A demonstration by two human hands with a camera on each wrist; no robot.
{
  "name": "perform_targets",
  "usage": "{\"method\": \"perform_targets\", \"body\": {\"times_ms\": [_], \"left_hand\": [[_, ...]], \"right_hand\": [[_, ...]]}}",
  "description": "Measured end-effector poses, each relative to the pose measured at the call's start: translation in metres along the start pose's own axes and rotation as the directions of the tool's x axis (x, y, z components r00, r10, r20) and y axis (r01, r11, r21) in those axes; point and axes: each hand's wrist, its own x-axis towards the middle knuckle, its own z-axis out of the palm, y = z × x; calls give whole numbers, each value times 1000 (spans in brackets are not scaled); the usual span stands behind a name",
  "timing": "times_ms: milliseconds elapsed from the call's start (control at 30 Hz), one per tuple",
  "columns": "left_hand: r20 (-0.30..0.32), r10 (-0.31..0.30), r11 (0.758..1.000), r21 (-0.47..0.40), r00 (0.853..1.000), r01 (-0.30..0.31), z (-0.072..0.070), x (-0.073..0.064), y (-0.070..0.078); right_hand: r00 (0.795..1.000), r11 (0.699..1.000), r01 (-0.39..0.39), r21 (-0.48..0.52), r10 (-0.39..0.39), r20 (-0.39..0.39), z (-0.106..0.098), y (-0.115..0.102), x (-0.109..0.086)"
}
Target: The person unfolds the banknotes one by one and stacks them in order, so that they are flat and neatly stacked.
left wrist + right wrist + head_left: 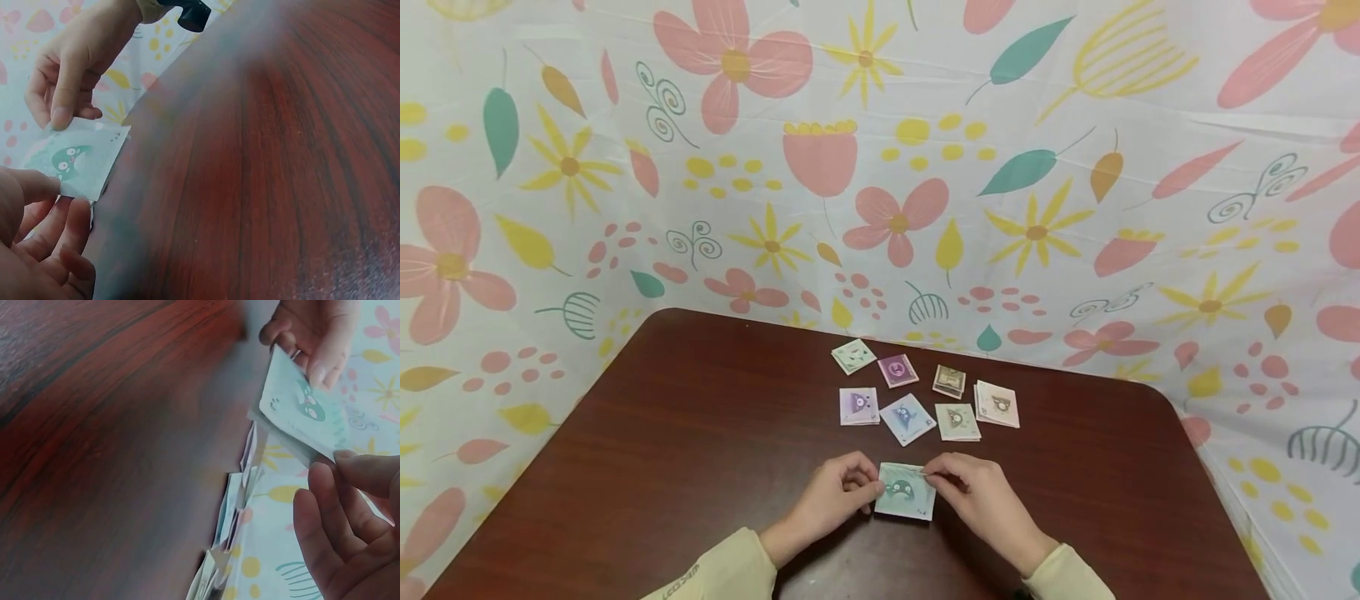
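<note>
A pale teal square of printed paper (906,500), with a dark green cartoon creature on its face, is held between both hands close over the front of the table. My left hand (838,492) pinches its left edge, thumb on the printed side. At the upper right edge, my right hand (988,504) grips it between thumb and fingers. In the right wrist view the paper square (300,409) is tilted, and a second layer shows beneath its edge. The left wrist view shows the left hand's fingers (47,231) curled behind the paper.
Beyond the hands, several similar squares lie in two rough rows: purple (859,404), blue (907,418), olive (957,422) and pink (1000,406) in front; green (853,356), dark purple (898,371) and brown (949,380) behind. Floral cloth (895,167) hangs along the back of the dark wooden table (685,433).
</note>
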Motion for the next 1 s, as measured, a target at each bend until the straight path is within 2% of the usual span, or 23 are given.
{"method": "perform_targets", "body": {"times_ms": [267,433,733,867,1000], "left_hand": [[49,-4,1000,11,999,4,-4,-2,0],[75,16,999,29,997,-18,-13,-2,-1],[40,32,997,71,999,-35,-33,5,-5],[98,74,995,66,992,-80,-35,9,-6],[181,111,993,27,977,-117,-34,11,-6]], "right_hand": [[1000,999,21,46,-21,-1,-7,-3,-1],[1000,998,17,59,-17,3,-11,-3,-1],[999,993,23,114,-28,44,-17,-6,-1],[995,984,56,167,-68,67,-17,-7,-2],[992,978,63,201,-83,91,-17,-9,-1]]}}
